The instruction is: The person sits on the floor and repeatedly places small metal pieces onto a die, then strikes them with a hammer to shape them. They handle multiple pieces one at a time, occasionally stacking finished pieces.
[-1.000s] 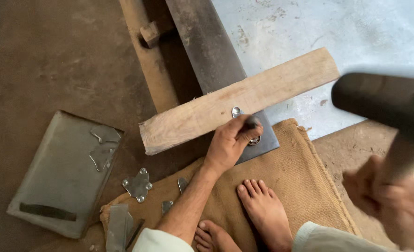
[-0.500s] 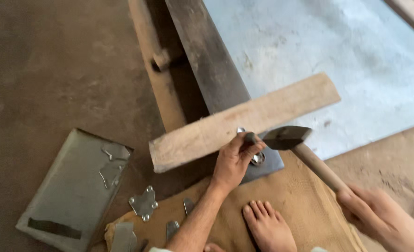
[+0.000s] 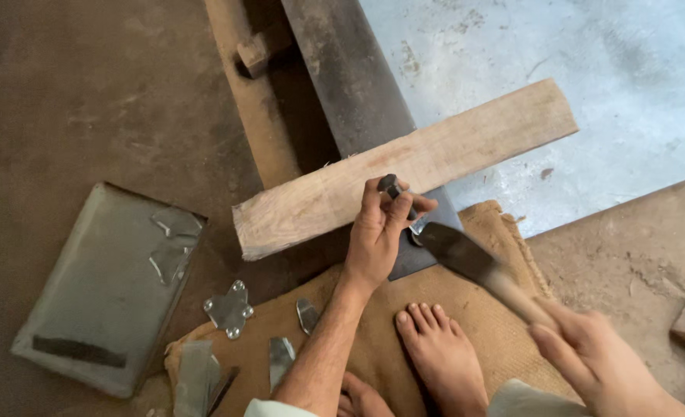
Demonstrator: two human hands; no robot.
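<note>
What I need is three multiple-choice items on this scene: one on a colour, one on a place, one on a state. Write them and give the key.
1. What colour is the long wooden plank?
A) blue
B) black
C) pale brown

2. Where does the shiny four-lobed metal plate lie?
A) beside the flat grey metal tray
B) on top of the plank
C) in the right hand

3. How is the left hand?
A) open, flat on the plank
B) shut round a short dark metal punch
C) gripping the hammer

Key: 1 C, the bare wood is light tan. 2 A, the plate sits low, just right of the tray. 3 B, the fingers wrap the punch, while the right hand grips the wooden-handled hammer.
</note>
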